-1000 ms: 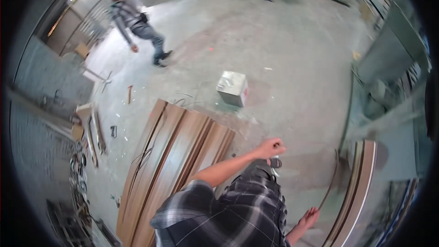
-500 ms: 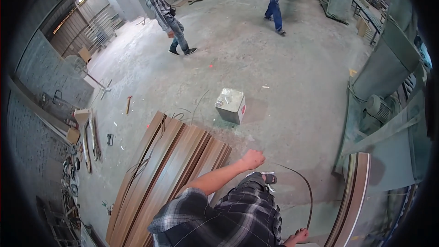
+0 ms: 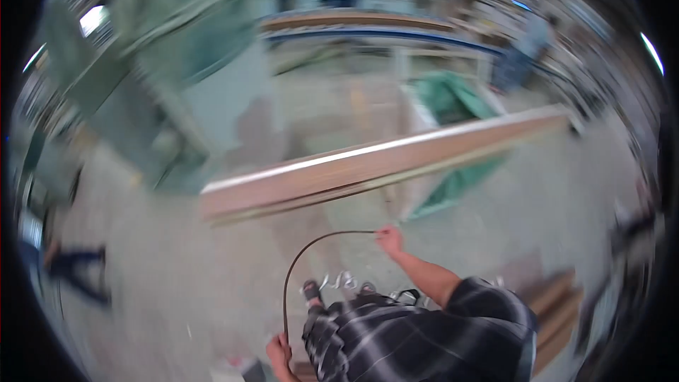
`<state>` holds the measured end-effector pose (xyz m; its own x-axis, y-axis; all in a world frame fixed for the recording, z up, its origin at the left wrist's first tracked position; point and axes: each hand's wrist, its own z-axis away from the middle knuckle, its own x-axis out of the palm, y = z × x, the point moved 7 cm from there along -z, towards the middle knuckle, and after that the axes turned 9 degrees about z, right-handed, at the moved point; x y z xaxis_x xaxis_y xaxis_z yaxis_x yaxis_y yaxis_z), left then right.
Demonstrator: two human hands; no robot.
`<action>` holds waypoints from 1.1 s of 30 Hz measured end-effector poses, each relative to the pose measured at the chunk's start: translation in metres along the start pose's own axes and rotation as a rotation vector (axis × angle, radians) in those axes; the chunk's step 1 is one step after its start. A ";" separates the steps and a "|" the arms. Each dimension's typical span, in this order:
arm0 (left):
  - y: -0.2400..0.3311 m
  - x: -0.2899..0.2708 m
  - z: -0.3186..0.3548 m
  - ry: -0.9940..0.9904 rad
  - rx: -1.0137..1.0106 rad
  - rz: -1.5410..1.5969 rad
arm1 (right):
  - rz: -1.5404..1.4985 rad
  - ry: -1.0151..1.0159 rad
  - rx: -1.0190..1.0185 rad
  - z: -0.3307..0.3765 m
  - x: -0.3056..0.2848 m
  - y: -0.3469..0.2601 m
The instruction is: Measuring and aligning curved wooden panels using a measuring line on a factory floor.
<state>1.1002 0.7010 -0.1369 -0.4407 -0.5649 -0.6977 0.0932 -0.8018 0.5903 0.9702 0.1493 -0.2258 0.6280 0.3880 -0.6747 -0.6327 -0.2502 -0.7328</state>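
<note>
A thin dark brown strip arches between my two hands, bent in a smooth curve. My right hand, reaching forward, is closed on one end. Low at the front, my left hand is closed around the strip near its other end. Just beyond my right hand, a long brown board stack with a white top edge spans the view at a slant, blurred by motion. The strip is apart from it.
Big grey-green machine ducting stands at the left. A green sheet hangs in a frame beyond the boards, with a blue rail behind. Brown boards lie at lower right. People are at far left and right.
I have turned to the right, so the long boards now lie ahead and the floor stack has shifted to lower right. My right hand has come forward; my left is now lower. Both hold the strip.
</note>
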 end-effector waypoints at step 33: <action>0.122 0.137 -0.137 -0.663 0.358 -0.679 | -0.190 0.255 0.671 0.242 -0.093 0.134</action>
<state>1.1737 0.4989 -0.2156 -0.7179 0.2982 -0.6290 -0.5865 -0.7458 0.3158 0.7178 0.2948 -0.2398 0.7880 0.1320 -0.6014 -0.5925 0.4285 -0.6822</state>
